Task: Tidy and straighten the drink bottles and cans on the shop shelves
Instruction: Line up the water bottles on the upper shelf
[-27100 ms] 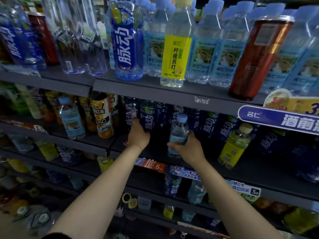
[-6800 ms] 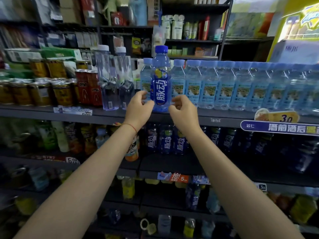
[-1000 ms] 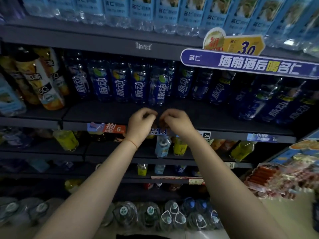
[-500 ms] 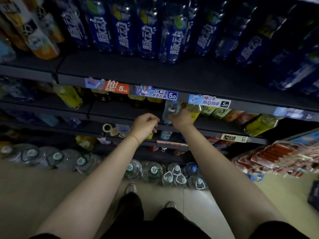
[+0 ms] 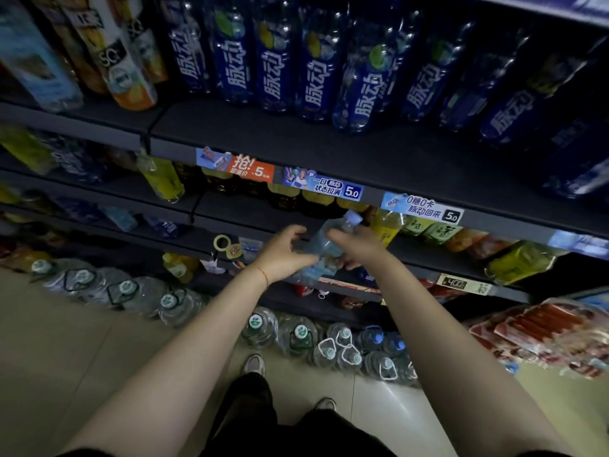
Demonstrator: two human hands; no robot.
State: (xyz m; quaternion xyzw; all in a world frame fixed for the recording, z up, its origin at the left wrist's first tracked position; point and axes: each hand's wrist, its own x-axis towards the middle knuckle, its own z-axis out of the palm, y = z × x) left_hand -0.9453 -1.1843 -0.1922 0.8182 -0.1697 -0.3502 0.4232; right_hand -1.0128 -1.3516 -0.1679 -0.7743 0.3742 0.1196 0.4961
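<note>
A small clear water bottle [image 5: 324,247] with a pale blue cap and light blue label is tilted, cap up and to the right, in front of a lower dark shelf [image 5: 250,214]. My left hand [image 5: 283,253] wraps its lower part and my right hand [image 5: 357,247] holds its upper side. Above, a row of dark blue drink bottles [image 5: 275,65] stands upright on a higher shelf. Yellow and green tea bottles [image 5: 431,230] stand on the shelf behind my right hand.
Large water jugs [image 5: 298,334] line the tiled floor at the shelf's foot. Orange-labelled bottles [image 5: 128,77] stand at the upper left. Packaged sausages [image 5: 540,328] hang at the right. Price tags [image 5: 324,186] run along the shelf edge. My feet [image 5: 253,364] are below.
My view has dropped from the blue-bottle shelf to the lower shelves. Both hands moved down, and the small water bottle now lies tilted between them.
</note>
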